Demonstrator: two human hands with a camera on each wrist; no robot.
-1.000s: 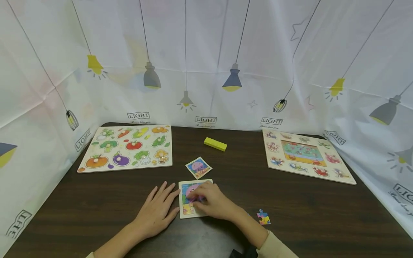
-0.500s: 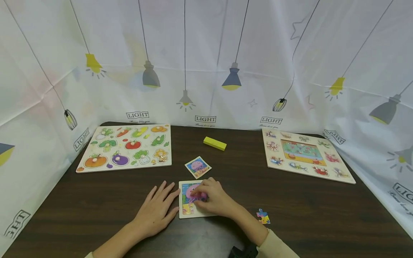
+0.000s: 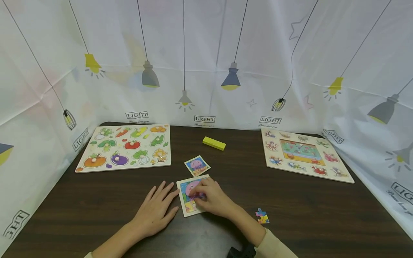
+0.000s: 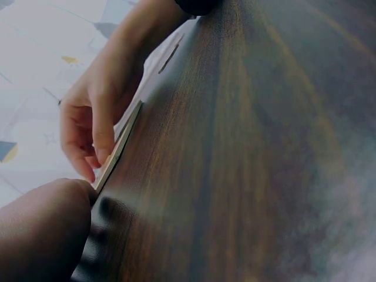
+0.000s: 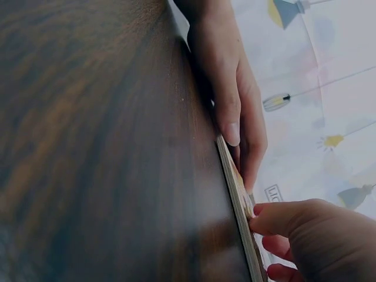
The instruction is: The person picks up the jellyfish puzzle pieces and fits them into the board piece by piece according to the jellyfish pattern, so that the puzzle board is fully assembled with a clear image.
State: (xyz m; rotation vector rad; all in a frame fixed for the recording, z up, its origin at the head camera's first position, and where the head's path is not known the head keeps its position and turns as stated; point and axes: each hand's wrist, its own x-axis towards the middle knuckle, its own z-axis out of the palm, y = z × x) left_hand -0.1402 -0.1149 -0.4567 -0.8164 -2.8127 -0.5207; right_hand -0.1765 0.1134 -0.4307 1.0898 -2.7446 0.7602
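A small square jigsaw puzzle tray (image 3: 181, 201) with a pale rim and a pink octopus picture lies tilted slightly anticlockwise in front of the person. The left hand (image 3: 155, 211) is spread flat on the table, fingertips at the tray's left edge. Over the tray's right side, the right hand (image 3: 213, 199) bends its thumb and fingers down, pinching a puzzle piece (image 3: 202, 195) at the picture's surface; the fingers hide much of it. Both wrist views show fingertips close to the thin tray edge (image 5: 239, 205). A loose puzzle piece (image 3: 262, 216), blue, pink and yellow, lies right of the right forearm.
A small octopus picture card (image 3: 197, 165) lies just beyond the tray, near a yellow block (image 3: 214, 143). A vegetable peg board (image 3: 148, 139) is at back left, a sea-animal board (image 3: 271, 138) at back right. A printed curtain (image 3: 206, 96) borders the table.
The tray has turned a little anticlockwise, its upper right corner moving away from the person. The right hand stays over it; the left hand has barely moved.
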